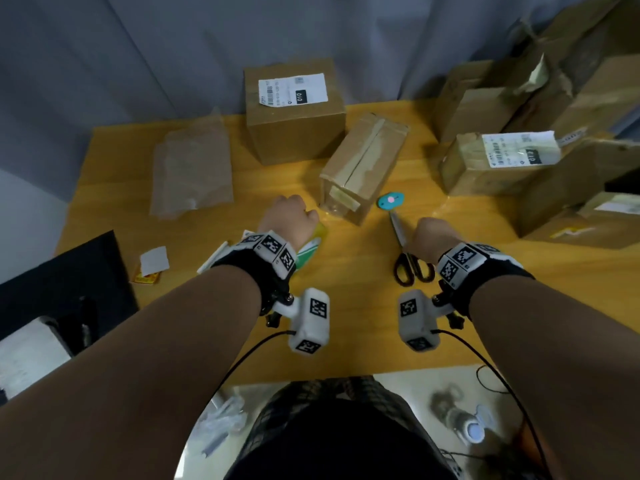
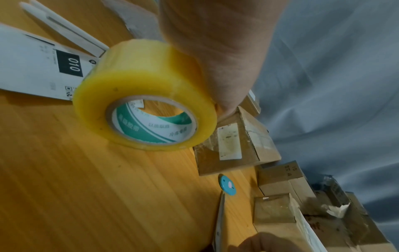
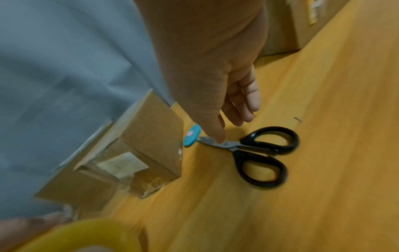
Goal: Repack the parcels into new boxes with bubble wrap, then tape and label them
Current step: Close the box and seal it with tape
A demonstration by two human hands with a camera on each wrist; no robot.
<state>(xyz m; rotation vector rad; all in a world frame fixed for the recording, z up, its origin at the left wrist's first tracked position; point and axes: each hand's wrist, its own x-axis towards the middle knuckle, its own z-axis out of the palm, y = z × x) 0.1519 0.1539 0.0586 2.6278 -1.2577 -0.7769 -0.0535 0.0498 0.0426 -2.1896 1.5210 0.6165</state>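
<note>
My left hand [image 1: 289, 216] grips a roll of yellow packing tape [image 1: 313, 242] just above the wooden table [image 1: 346, 323]. In the left wrist view the tape roll [image 2: 138, 95] hangs under my left hand [image 2: 215, 51], its green-printed core showing. A small taped cardboard box [image 1: 363, 168] lies on its side just beyond. My right hand [image 1: 433, 237] hovers over black-handled scissors [image 1: 412, 265]. In the right wrist view the right hand [image 3: 215, 68] has loose fingers, the thumb tip at the blades of the scissors [image 3: 265, 153]. A blue round tool [image 1: 391, 199] lies at the blade tips.
A labelled box [image 1: 294, 112] stands at the back. Several worn boxes [image 1: 502, 164] are piled on the right. A clear plastic sheet [image 1: 192, 168] lies at the left, a label sheet [image 2: 38, 68] near my left wrist, and a black case [image 1: 69, 271] off the table's left edge.
</note>
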